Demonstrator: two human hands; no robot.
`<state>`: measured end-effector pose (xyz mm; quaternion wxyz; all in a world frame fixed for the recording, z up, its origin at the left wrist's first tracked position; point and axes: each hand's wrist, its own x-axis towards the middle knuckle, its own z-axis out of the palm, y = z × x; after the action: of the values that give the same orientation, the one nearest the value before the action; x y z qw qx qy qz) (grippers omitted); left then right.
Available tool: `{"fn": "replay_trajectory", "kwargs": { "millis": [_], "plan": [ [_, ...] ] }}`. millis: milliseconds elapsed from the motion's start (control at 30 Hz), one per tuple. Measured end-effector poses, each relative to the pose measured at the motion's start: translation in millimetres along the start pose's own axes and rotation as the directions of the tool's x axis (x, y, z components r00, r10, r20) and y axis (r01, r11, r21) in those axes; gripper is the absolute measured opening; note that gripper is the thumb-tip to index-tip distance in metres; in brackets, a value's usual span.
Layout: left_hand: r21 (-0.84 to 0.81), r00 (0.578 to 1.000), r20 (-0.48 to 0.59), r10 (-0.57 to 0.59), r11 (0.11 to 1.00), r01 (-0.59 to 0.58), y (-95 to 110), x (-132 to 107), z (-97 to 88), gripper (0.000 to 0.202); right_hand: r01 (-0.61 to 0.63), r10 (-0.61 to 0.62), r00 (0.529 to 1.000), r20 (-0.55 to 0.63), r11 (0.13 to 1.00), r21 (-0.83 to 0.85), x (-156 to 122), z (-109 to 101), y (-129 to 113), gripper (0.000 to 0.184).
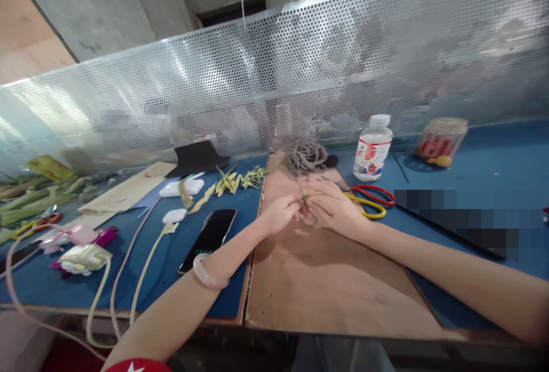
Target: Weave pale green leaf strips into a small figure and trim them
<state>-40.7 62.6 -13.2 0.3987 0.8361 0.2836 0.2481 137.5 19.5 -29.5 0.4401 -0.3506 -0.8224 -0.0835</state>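
Over the bare wooden board (326, 286), my left hand (281, 215) and my right hand (332, 205) meet with fingers closed. Between their fingertips is a small yellow-green piece (305, 195) with a thin strand about it; the fingers cover most of it. A tangled bundle of grey cord (306, 158) lies just beyond the hands. Close to my right hand rest scissors with red and yellow handles (380, 212), their blades partly hidden by the hand. Yellow-green plaited leaf pieces (229, 182) lie on the blue mat, beyond my left hand.
A black phone (210, 240) lies beside my left forearm, near white chargers (174, 216) and trailing cables. A clear bottle (373, 152) and a jar (441, 140) stand at the right. Dried husks (34, 200) cover the far left. A perforated metal screen (206, 80) closes the back.
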Motion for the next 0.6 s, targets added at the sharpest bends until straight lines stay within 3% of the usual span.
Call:
{"fn": "replay_trajectory", "kwargs": {
  "millis": [133, 200, 333, 600],
  "plan": [
    [0.011, 0.996, -0.038, -0.081, 0.997, 0.082, -4.9, 3.0, -1.0, 0.027, -0.130, 0.126, 0.979, -0.161, 0.991, -0.015, 0.6, 2.3, 10.0, 0.011],
    [-0.061, 0.990, -0.075, -0.117, 0.992, 0.112, -5.0, 4.8, -3.1, 0.028, -0.182, 0.185, 0.966, -0.183, 0.983, 0.034, 0.5, 5.4, 15.2, 0.010],
    [-0.256, 0.971, -0.139, -0.196, 0.954, 0.156, -1.0, 6.3, -4.5, 0.030, -0.261, 0.286, 0.952, -0.111, 0.945, 0.197, -0.4, 11.0, 18.8, 0.010],
    [-0.442, 0.964, -0.093, -0.250, 0.878, 0.185, 1.9, 4.9, 4.5, 0.029, -0.317, 0.353, 0.935, -0.030, 0.871, 0.375, -0.5, 11.9, 3.3, 0.013]
  ]
}}
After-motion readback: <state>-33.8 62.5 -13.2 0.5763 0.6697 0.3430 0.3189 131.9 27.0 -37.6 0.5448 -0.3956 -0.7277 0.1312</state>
